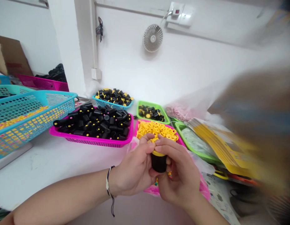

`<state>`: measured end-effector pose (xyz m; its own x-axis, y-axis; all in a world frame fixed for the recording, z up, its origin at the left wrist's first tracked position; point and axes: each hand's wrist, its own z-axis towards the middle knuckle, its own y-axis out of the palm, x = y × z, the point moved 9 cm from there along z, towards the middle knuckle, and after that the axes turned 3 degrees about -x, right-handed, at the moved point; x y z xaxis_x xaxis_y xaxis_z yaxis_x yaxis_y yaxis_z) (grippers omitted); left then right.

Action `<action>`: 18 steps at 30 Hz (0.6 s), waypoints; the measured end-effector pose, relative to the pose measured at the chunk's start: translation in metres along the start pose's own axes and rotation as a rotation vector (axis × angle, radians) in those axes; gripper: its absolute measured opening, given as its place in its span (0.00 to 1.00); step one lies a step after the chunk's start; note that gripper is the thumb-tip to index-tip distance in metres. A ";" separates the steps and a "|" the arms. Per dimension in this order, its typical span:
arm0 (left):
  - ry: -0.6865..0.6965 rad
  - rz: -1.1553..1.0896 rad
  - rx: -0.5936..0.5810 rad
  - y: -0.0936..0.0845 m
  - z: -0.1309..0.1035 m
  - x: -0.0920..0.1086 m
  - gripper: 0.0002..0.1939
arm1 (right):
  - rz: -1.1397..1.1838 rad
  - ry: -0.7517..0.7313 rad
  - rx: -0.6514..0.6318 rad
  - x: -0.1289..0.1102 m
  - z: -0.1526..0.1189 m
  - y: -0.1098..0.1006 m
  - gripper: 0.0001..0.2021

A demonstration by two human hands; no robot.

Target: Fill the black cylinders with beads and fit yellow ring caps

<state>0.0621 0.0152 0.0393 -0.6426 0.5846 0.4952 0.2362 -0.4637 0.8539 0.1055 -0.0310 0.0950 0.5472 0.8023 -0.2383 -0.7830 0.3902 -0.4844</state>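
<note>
A black cylinder with a yellow top (159, 161) is held between both hands near the middle of the view. My left hand (134, 165) wraps its left side, with the thumb and fingers at the yellow top. On the right side, my right hand (180, 168) has its fingers curled over the top and its thumb below. Just behind the hands, a pink basket holds yellow ring-like pieces (156, 128). Under the hands, a pink container (204, 187) shows in part, with small colourful bits inside.
A magenta basket (91, 141) of black cylinders stands left of centre. Behind are a blue basket (112, 103) and a green basket (167, 118) of black-and-yellow parts. Large blue baskets (72, 97) are far left. Yellow cards (212, 147) lie right. A blurred shape fills the right edge.
</note>
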 end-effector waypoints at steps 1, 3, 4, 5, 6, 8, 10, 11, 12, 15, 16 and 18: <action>-0.014 0.009 -0.020 0.001 0.001 -0.001 0.05 | 0.014 0.025 -0.015 0.003 0.001 -0.001 0.28; -0.038 0.029 -0.083 0.006 0.003 -0.002 0.05 | 0.048 0.101 -0.050 0.010 0.001 -0.001 0.31; -0.044 0.034 -0.114 0.009 0.004 -0.002 0.07 | 0.056 0.135 -0.067 0.013 0.001 -0.001 0.31; -0.047 0.033 -0.139 0.011 0.005 -0.003 0.09 | 0.052 0.153 -0.080 0.015 0.000 -0.001 0.31; -0.044 0.025 -0.153 0.011 0.005 -0.004 0.12 | 0.035 0.150 -0.083 0.014 0.000 -0.001 0.31; -0.038 0.004 -0.141 0.009 0.004 -0.006 0.13 | -0.018 0.102 -0.076 0.009 -0.001 -0.001 0.30; -0.027 -0.012 -0.124 0.006 0.001 -0.008 0.10 | -0.062 0.037 -0.066 0.002 -0.003 0.000 0.30; -0.029 -0.020 -0.126 0.006 0.000 -0.009 0.08 | -0.073 0.007 -0.070 -0.002 -0.005 0.001 0.30; -0.044 -0.028 -0.132 0.006 0.000 -0.011 0.08 | -0.080 -0.020 -0.073 -0.005 -0.006 0.002 0.31; -0.135 -0.029 -0.135 0.007 0.002 -0.018 0.09 | -0.107 -0.073 -0.069 -0.009 -0.009 0.000 0.30; -0.143 -0.006 -0.113 0.005 0.004 -0.017 0.09 | -0.113 -0.059 -0.065 -0.005 -0.009 -0.002 0.30; -0.073 0.131 -0.016 -0.007 0.006 -0.003 0.11 | -0.081 0.049 -0.094 0.017 -0.009 -0.002 0.28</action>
<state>0.0666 0.0206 0.0327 -0.5525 0.5651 0.6127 0.3019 -0.5495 0.7791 0.1192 -0.0225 0.0846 0.6235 0.7458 -0.2347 -0.7056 0.4074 -0.5798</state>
